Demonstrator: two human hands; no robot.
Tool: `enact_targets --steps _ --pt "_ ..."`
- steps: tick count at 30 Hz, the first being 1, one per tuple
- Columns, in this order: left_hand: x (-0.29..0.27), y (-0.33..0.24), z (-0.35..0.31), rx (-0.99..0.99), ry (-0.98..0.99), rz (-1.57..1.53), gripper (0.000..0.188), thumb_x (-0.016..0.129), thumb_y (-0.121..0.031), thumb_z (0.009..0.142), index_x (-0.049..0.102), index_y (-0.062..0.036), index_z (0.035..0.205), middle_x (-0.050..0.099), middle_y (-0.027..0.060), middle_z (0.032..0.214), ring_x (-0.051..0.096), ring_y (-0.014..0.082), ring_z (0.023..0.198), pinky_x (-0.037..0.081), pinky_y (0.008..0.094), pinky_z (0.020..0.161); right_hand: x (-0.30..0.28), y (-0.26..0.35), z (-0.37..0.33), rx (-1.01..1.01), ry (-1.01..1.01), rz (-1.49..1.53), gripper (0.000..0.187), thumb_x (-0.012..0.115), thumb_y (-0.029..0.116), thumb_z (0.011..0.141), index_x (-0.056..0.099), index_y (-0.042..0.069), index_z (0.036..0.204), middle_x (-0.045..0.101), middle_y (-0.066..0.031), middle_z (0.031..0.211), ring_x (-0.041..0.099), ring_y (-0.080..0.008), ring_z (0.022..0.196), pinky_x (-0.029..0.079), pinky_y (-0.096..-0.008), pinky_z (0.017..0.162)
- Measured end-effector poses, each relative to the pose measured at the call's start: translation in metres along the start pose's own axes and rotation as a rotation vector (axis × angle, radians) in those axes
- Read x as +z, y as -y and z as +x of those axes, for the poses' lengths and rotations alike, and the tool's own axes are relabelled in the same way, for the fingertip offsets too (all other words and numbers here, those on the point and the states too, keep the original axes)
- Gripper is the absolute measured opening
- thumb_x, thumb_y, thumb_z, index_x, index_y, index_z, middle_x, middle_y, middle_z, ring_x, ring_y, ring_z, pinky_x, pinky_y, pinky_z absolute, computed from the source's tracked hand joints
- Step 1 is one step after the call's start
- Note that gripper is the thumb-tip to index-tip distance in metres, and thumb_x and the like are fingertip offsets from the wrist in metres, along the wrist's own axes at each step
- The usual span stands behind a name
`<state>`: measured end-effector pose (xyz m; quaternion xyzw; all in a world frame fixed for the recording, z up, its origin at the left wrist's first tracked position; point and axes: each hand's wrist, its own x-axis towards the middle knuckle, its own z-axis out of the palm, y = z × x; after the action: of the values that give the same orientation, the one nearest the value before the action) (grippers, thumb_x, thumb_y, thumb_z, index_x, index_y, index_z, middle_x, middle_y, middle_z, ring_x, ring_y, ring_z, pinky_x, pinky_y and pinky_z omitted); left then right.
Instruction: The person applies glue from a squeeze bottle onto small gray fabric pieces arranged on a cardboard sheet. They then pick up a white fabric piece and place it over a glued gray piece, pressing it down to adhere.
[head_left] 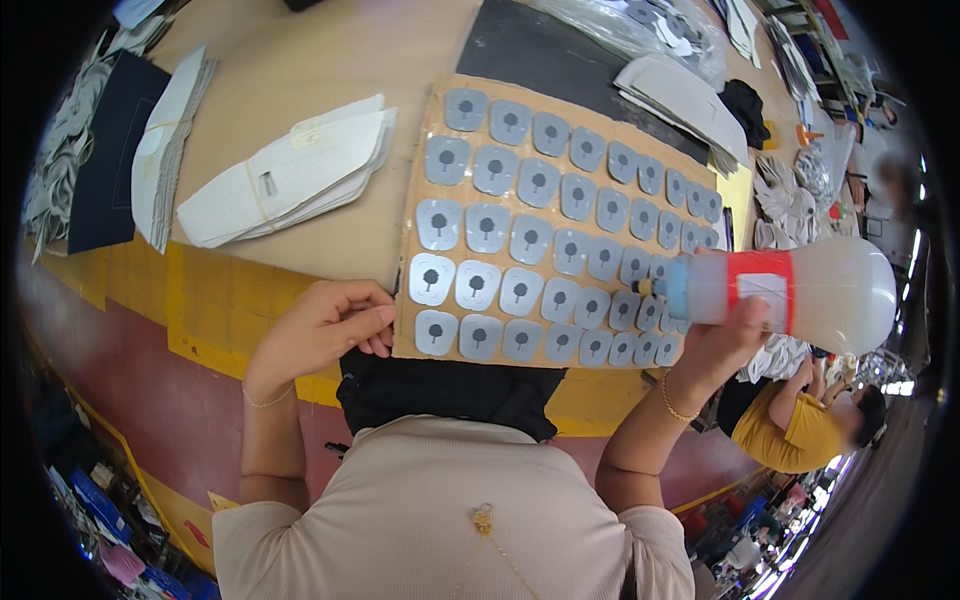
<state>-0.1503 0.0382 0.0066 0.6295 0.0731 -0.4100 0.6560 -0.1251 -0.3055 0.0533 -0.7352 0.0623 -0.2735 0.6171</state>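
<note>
Right hand (722, 348) partly hidden behind bottle (845, 292)

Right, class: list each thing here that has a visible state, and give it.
board: mostly covered with patches
patches: laid out in five rows
bottle: tipped sideways
left hand: curled, at the board's left edge
right hand: closed around the bottle
white bundle: tied with a band
plastic bag: crumpled

A brown rectangular cardboard sheet (463, 255) bears five rows of grey rounded-square patches (531, 239) with dark tree motifs; a translucent, red-banded plastic bottle (828, 290) is tilted sideways, nozzle (645, 287) at the sheet's right side.
</note>
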Motion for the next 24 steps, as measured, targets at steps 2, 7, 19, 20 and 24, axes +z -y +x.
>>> enact_targets --steps 2,7,19,20,24 --pt "0.000 -0.002 0.001 0.008 -0.012 0.001 0.020 0.054 -0.017 0.091 0.060 0.0016 0.086 0.061 0.0041 0.071 0.059 0.0092 0.064 0.047 0.0209 0.060 -0.003 -0.009 -0.008 -0.077 0.006 -0.087 0.065 0.072 0.035 0.074 0.041 -0.001 0.119 0.060 -0.0150 0.095 0.063 -0.0264 0.081 0.054 -0.0395 0.074" --pt "0.000 -0.004 0.003 0.001 -0.007 0.023 0.021 0.053 -0.017 0.091 0.059 0.0020 0.085 0.062 0.0041 0.072 0.060 0.0091 0.065 0.047 0.0207 0.060 -0.007 -0.018 -0.026 -0.122 0.100 -0.228 0.069 0.080 0.026 0.067 0.043 -0.001 0.119 0.058 -0.0113 0.104 0.059 -0.0191 0.090 0.050 -0.0321 0.079" --pt "-0.001 -0.001 0.003 0.025 0.001 -0.005 0.022 0.052 -0.017 0.092 0.059 0.0014 0.084 0.061 0.0035 0.071 0.059 0.0085 0.064 0.047 0.0202 0.059 -0.030 0.036 0.021 0.141 0.352 1.264 0.070 0.069 0.043 0.077 0.035 0.004 0.122 0.053 -0.0144 0.096 0.061 -0.0257 0.088 0.057 -0.0361 0.068" --pt "-0.001 -0.001 0.004 0.024 0.003 -0.005 0.022 0.052 -0.017 0.092 0.059 0.0014 0.084 0.061 0.0034 0.071 0.059 0.0084 0.064 0.047 0.0202 0.059 -0.029 0.038 0.015 0.133 0.275 1.167 0.069 0.068 0.044 0.077 0.035 0.004 0.122 0.053 -0.0146 0.095 0.061 -0.0266 0.086 0.057 -0.0371 0.068" --pt "-0.002 0.002 0.003 0.023 -0.015 -0.001 0.021 0.053 -0.016 0.091 0.061 0.0019 0.084 0.062 0.0035 0.071 0.059 0.0083 0.064 0.047 0.0201 0.060 -0.019 -0.006 -0.017 -0.055 0.039 0.089 0.071 0.061 0.050 0.080 0.031 0.007 0.128 0.062 -0.0241 0.091 0.063 -0.0344 0.083 0.053 -0.0459 0.074"
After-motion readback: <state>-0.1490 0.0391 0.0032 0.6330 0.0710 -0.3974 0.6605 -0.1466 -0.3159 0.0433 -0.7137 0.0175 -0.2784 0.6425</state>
